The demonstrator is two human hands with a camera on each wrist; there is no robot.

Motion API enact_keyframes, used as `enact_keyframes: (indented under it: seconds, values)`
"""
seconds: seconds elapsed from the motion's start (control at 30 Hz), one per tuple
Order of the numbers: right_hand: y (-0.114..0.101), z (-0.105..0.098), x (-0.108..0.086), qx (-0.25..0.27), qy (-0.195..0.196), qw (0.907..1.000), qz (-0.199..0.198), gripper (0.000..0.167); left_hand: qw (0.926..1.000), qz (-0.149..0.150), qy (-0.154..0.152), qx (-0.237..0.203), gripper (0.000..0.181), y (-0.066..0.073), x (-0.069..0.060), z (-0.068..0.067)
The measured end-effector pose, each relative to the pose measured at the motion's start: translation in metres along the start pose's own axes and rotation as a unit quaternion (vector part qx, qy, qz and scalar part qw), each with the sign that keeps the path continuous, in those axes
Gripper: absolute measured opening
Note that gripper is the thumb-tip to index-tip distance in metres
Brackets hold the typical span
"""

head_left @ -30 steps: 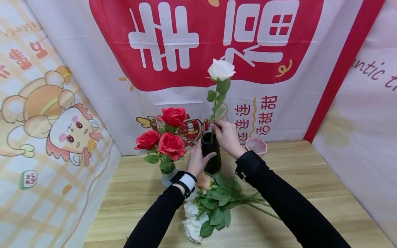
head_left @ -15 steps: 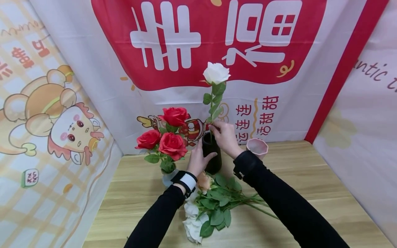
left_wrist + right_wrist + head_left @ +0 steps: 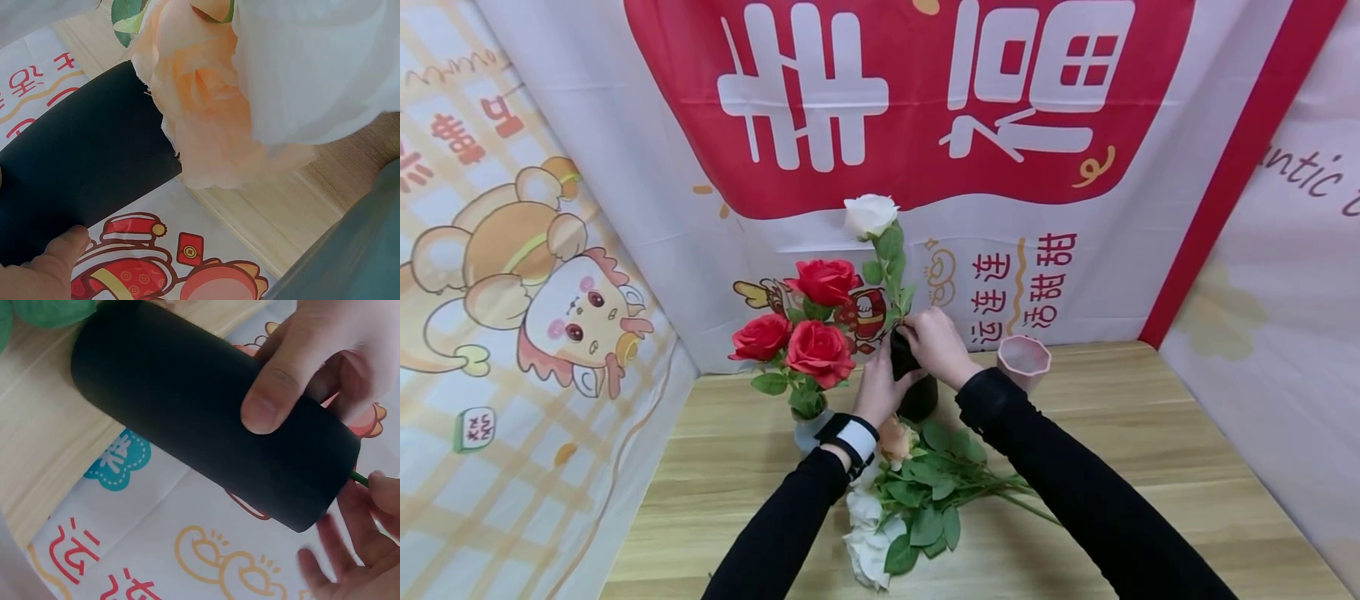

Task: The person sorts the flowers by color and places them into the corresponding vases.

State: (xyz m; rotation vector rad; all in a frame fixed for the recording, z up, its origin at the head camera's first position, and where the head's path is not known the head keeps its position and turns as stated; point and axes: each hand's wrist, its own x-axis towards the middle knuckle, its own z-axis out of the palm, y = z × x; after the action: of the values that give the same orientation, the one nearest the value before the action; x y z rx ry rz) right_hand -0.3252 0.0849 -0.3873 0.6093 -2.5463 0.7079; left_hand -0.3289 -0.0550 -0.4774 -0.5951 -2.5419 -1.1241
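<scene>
A black vase [image 3: 919,402] stands on the wooden table, and my left hand [image 3: 877,387] holds it from the left side. Its thumb [image 3: 265,407] lies across the vase wall in the right wrist view. At the vase mouth, my right hand [image 3: 938,343] pinches the green stem [image 3: 358,479] of a white rose [image 3: 871,215]. The stem's lower end is hidden inside the vase. The bloom stands above both hands and leans left. Beneath my wrists lie a peach rose [image 3: 896,439], white roses [image 3: 868,554] and leafy stems [image 3: 928,492].
Left of my left hand, a pale vase [image 3: 808,429] holds red roses [image 3: 818,354]. A pink faceted cup [image 3: 1024,358] is at the back right, near my right wrist. Printed cloth [image 3: 805,233] hangs behind the table [image 3: 1120,433] and along both sides.
The white rose has sunk lower and tilted left as my right hand moved down and slightly left to the vase mouth. My left hand stays on the vase.
</scene>
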Motion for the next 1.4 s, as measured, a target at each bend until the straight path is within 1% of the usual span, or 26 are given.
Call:
enact_keyframes:
  seconds: [0.07,0.1,0.13,0.23,0.3,0.37,0.5,0.6,0.73,0.9,0.97,1.07,1.2,1.33,1.4]
  values:
    - [0.003,0.001,-0.003,-0.022,0.002,0.9998,-0.002,0.01,1.0,-0.006,-0.005,0.001,0.087,0.001,-0.001,0.0]
    - [0.004,0.002,-0.005,-0.025,0.007,0.9997,0.001,0.01,0.9999,-0.011,-0.008,0.0,0.087,0.002,-0.001,0.001]
    - [0.006,0.002,-0.008,-0.022,0.011,0.9997,0.007,0.013,0.9998,-0.016,-0.011,-0.002,0.088,0.003,-0.001,0.001]
    - [0.011,0.002,-0.017,0.01,0.027,0.9989,0.038,0.024,0.9992,-0.034,-0.021,-0.009,0.091,0.004,-0.001,0.002]
    - [0.012,0.002,-0.023,0.037,0.046,0.997,0.051,0.025,0.9988,-0.041,-0.024,-0.012,0.092,0.005,-0.001,0.002]
    - [0.012,0.001,-0.03,0.058,0.063,0.9948,0.056,0.026,0.9988,-0.042,-0.022,-0.01,0.092,0.005,-0.001,0.002]
    - [0.009,-0.003,-0.043,0.076,0.095,0.9914,0.048,0.028,0.9991,-0.037,-0.02,-0.006,0.094,0.004,0.0,0.002]
    - [0.005,-0.007,-0.053,0.08,0.096,0.9913,0.04,0.031,0.9996,-0.026,-0.011,-0.009,0.096,0.004,0.0,0.001]
    - [-0.001,-0.012,-0.065,0.08,0.082,0.9931,0.026,0.032,0.9998,-0.018,0.001,-0.013,0.096,0.003,-0.001,0.0]
    - [-0.009,-0.02,-0.083,0.073,0.069,0.9949,-0.012,0.021,0.9997,-0.024,0.005,-0.009,0.094,0.001,-0.002,0.0]
    - [-0.011,-0.022,-0.093,0.067,0.049,0.9963,-0.025,0.016,0.9996,-0.027,0.002,-0.01,0.094,0.001,-0.002,0.0]
    - [-0.01,-0.022,-0.109,0.056,0.001,0.9974,-0.044,0.01,0.9993,-0.034,-0.004,-0.017,0.095,0.002,-0.002,0.001]
    - [-0.004,-0.02,-0.128,0.031,-0.06,0.9958,-0.062,0.007,0.9985,-0.047,-0.009,-0.027,0.096,0.004,-0.001,0.0]
    - [0.005,-0.018,-0.143,0.006,-0.091,0.9925,-0.081,0.007,0.9983,-0.049,-0.008,-0.031,0.096,0.005,-0.002,0.0]
    - [0.009,-0.017,-0.15,0.004,-0.102,0.9907,-0.09,0.007,0.9984,-0.048,-0.008,-0.031,0.096,0.005,-0.002,0.0]
